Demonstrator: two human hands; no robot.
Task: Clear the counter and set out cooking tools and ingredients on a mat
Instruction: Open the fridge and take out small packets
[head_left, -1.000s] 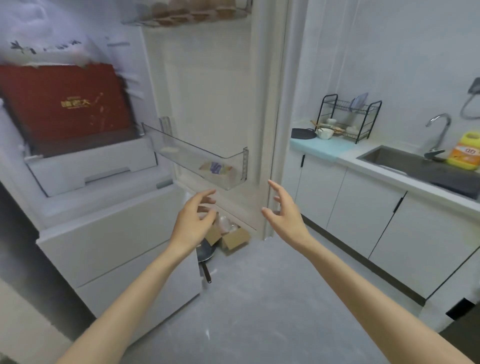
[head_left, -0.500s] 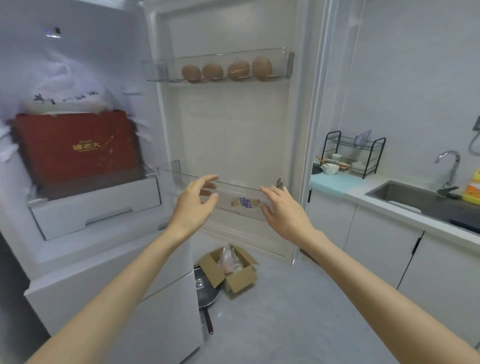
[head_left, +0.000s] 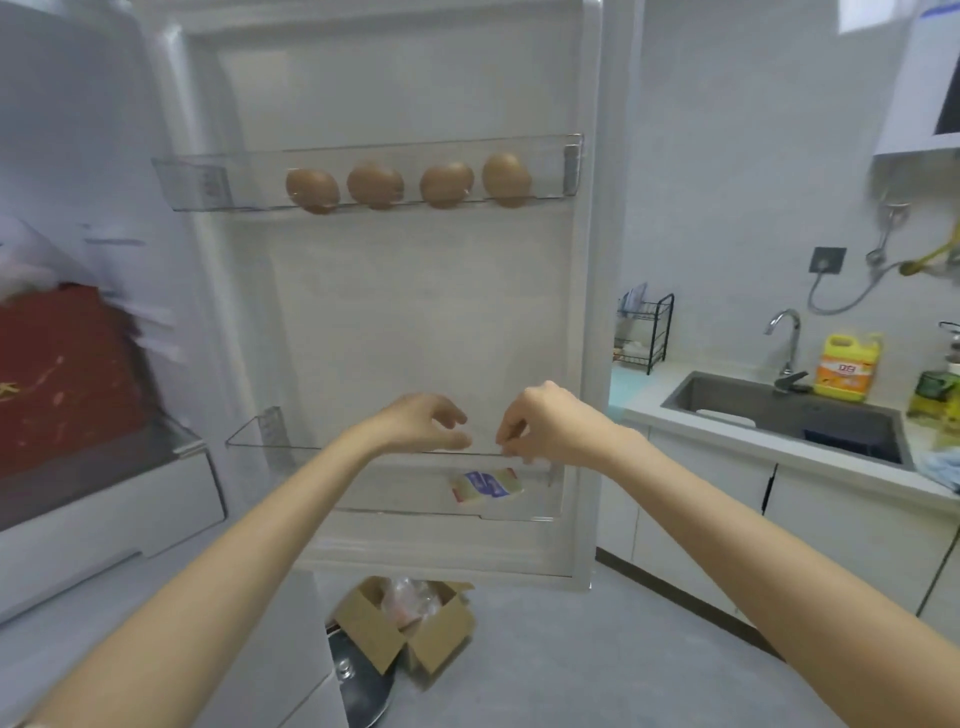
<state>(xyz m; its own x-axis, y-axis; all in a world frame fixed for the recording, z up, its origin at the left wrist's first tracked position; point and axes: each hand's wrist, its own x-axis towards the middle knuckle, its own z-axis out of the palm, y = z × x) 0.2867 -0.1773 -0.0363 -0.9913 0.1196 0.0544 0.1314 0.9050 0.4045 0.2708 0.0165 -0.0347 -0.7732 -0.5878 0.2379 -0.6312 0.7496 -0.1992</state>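
Observation:
The fridge door (head_left: 415, 322) stands open in front of me. Several brown eggs (head_left: 408, 183) lie in its upper clear shelf (head_left: 192, 182). A small blue and yellow packet (head_left: 487, 484) lies in the lower clear shelf (head_left: 270, 441). My left hand (head_left: 421, 422) hovers just above that shelf's front rim, fingers loosely curved and holding nothing. Beside it, my right hand (head_left: 545, 426) has its fingers bent down, tips at the rim above the packet; I see nothing held in it.
A red box (head_left: 62, 384) sits inside the fridge at left. On the floor below the door are a cardboard box (head_left: 405, 631) and a pan lid (head_left: 358, 686). At right, the counter (head_left: 644, 410) has a sink (head_left: 789, 415), tap, yellow detergent bottle (head_left: 847, 366) and dish rack (head_left: 641, 330).
My view has tilted up and turned toward the door, bringing the eggs into sight. Both hands have come closer together at the lower door shelf, their fingers more curled.

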